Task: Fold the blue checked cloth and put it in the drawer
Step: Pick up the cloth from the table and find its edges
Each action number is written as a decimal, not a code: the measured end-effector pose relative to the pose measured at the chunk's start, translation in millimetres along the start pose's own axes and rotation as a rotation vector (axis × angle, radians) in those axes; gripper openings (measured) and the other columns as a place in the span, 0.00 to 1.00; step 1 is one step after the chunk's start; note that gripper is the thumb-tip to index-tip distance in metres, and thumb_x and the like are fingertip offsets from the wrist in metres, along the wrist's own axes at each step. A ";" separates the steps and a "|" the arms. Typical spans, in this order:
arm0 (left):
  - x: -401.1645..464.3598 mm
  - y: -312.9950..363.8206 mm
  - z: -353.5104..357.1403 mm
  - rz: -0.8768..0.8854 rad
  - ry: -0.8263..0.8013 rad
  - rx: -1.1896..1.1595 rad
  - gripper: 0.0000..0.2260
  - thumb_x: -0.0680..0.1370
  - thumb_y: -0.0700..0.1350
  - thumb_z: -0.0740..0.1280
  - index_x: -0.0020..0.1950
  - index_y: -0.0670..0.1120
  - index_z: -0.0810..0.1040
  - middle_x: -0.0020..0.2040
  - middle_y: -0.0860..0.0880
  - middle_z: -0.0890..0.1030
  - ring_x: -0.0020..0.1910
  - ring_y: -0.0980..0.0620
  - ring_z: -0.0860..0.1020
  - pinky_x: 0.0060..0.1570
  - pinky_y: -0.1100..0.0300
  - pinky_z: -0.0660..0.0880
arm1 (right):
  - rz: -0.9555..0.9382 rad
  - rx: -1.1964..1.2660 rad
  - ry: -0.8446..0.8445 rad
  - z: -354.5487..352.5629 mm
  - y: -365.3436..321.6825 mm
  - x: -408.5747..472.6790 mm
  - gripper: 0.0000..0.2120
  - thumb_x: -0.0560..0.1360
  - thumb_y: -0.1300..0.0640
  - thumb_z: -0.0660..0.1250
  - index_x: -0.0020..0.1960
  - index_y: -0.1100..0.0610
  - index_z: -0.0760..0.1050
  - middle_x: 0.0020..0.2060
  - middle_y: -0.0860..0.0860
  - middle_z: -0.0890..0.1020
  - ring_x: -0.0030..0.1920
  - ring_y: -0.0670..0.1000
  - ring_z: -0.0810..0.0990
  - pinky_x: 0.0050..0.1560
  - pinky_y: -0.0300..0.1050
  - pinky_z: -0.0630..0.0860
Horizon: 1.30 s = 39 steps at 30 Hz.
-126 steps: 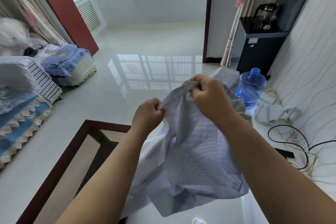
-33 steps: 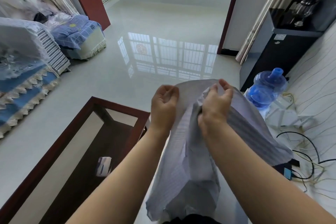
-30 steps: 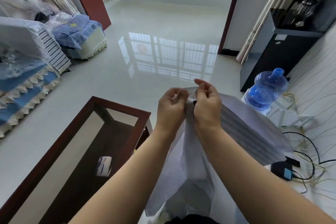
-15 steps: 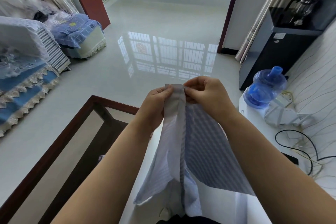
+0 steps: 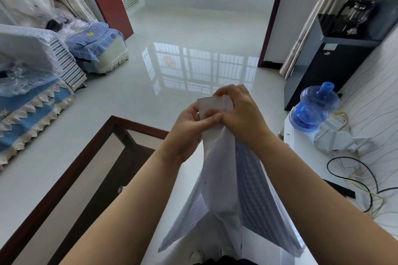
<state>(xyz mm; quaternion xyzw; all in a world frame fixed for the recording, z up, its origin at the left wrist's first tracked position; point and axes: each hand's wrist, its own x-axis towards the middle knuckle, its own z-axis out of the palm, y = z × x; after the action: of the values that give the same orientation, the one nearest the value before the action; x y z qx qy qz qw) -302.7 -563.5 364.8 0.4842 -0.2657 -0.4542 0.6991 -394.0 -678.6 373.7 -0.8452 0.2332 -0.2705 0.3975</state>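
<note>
Standing beside one glass-topped desk (image 5: 71, 180), the person raises one blue checked cloth (image 5: 232, 196) chest-high so it hangs straight, likely to align its edges for folding. The left hand (image 5: 189, 129) pinches its top edge, thumb over fingers; the right hand (image 5: 243, 114) grips it alongside. One water bottle (image 5: 312, 107) stands rightward. No drawer shows.

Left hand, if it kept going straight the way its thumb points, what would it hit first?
The left hand points right, across the cloth that it pinches. The right hand, also gripping the cloth, is right beside it, so it would likely meet that first.
</note>
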 end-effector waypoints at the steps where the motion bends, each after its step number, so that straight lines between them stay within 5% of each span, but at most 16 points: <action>1: -0.8 0.1 -0.9 0.000 0.000 0.007 0.16 0.76 0.31 0.65 0.63 0.38 0.74 0.49 0.41 0.83 0.47 0.45 0.83 0.47 0.56 0.80 | 0.045 0.087 -0.012 -2.6 0.2 1.0 0.16 0.69 0.51 0.75 0.54 0.51 0.74 0.49 0.50 0.76 0.46 0.49 0.77 0.46 0.39 0.76; 4: -1.1 -1.4 -2.8 0.020 0.057 0.045 0.14 0.76 0.33 0.65 0.61 0.40 0.75 0.50 0.42 0.83 0.49 0.45 0.82 0.49 0.55 0.81 | 0.182 0.369 -0.062 -13.7 -0.2 4.3 0.07 0.77 0.50 0.65 0.51 0.53 0.76 0.45 0.53 0.81 0.44 0.48 0.80 0.49 0.45 0.79; 8: 0.7 -4.1 -4.2 0.024 0.175 0.090 0.08 0.80 0.40 0.63 0.55 0.41 0.80 0.49 0.41 0.83 0.48 0.43 0.82 0.51 0.51 0.79 | 0.205 0.514 -0.137 -17.2 4.3 2.4 0.12 0.80 0.66 0.57 0.53 0.56 0.78 0.44 0.50 0.83 0.44 0.45 0.83 0.49 0.39 0.79; 12: 3.7 -0.5 -4.7 -0.021 0.193 0.103 0.10 0.81 0.43 0.61 0.52 0.43 0.82 0.47 0.42 0.84 0.45 0.45 0.82 0.52 0.50 0.78 | 0.101 0.387 -0.148 -13.9 8.4 1.7 0.10 0.74 0.66 0.68 0.51 0.54 0.80 0.48 0.55 0.82 0.47 0.56 0.83 0.52 0.47 0.81; 17: 9.7 5.6 -6.6 -0.079 0.241 0.157 0.12 0.82 0.43 0.60 0.48 0.43 0.82 0.43 0.43 0.84 0.43 0.45 0.81 0.51 0.51 0.77 | -0.050 0.120 -0.083 -11.1 11.7 6.3 0.05 0.72 0.64 0.71 0.44 0.55 0.78 0.47 0.45 0.72 0.38 0.43 0.78 0.47 0.32 0.76; 21: 20.1 16.5 -11.5 -0.091 0.304 0.194 0.11 0.81 0.44 0.62 0.49 0.42 0.83 0.49 0.40 0.82 0.49 0.41 0.80 0.59 0.44 0.74 | -0.247 -0.284 -0.001 -12.0 13.6 7.2 0.05 0.74 0.56 0.69 0.47 0.57 0.76 0.50 0.49 0.75 0.42 0.47 0.75 0.44 0.43 0.76; 24: 29.8 29.5 -13.8 -0.029 0.395 0.233 0.09 0.79 0.45 0.65 0.44 0.46 0.84 0.46 0.43 0.84 0.47 0.44 0.83 0.51 0.48 0.79 | -0.374 -0.387 0.011 -8.1 -1.1 1.9 0.05 0.75 0.57 0.68 0.48 0.58 0.75 0.44 0.53 0.79 0.45 0.55 0.77 0.43 0.47 0.74; 27: 30.3 36.3 -1.5 0.018 0.184 0.391 0.11 0.79 0.44 0.66 0.38 0.48 0.84 0.37 0.49 0.84 0.36 0.52 0.82 0.39 0.58 0.78 | -0.287 -0.303 -0.023 -2.3 -10.4 -0.6 0.05 0.78 0.59 0.63 0.53 0.58 0.71 0.36 0.50 0.76 0.34 0.57 0.77 0.35 0.46 0.71; 30: 25.1 33.8 5.9 -0.005 0.029 0.417 0.12 0.79 0.49 0.64 0.44 0.47 0.85 0.40 0.47 0.85 0.41 0.51 0.83 0.44 0.59 0.78 | -0.158 -0.157 -0.002 -2.0 -11.8 -1.3 0.09 0.79 0.59 0.62 0.57 0.57 0.66 0.37 0.53 0.80 0.35 0.55 0.80 0.38 0.51 0.80; 34: 14.9 28.0 -4.2 0.001 -0.129 0.374 0.11 0.78 0.47 0.64 0.55 0.44 0.82 0.48 0.45 0.85 0.49 0.49 0.83 0.49 0.60 0.77 | 0.004 0.008 0.061 -2.1 -13.8 -7.0 0.15 0.76 0.55 0.68 0.55 0.53 0.64 0.36 0.50 0.81 0.36 0.49 0.82 0.41 0.45 0.82; 39: 8.9 12.7 -4.4 0.141 -0.066 0.414 0.09 0.76 0.36 0.68 0.56 0.39 0.81 0.50 0.43 0.84 0.51 0.48 0.83 0.52 0.58 0.77 | 0.119 0.075 0.148 -2.3 -13.9 -5.2 0.14 0.73 0.52 0.71 0.51 0.53 0.68 0.37 0.52 0.82 0.37 0.47 0.82 0.41 0.45 0.82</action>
<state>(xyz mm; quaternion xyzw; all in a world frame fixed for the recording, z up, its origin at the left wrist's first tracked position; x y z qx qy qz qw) -290.3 -568.0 374.2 0.5825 -0.4090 -0.3556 0.6057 -396.8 -668.8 384.6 -0.7920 0.3015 -0.3168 0.4260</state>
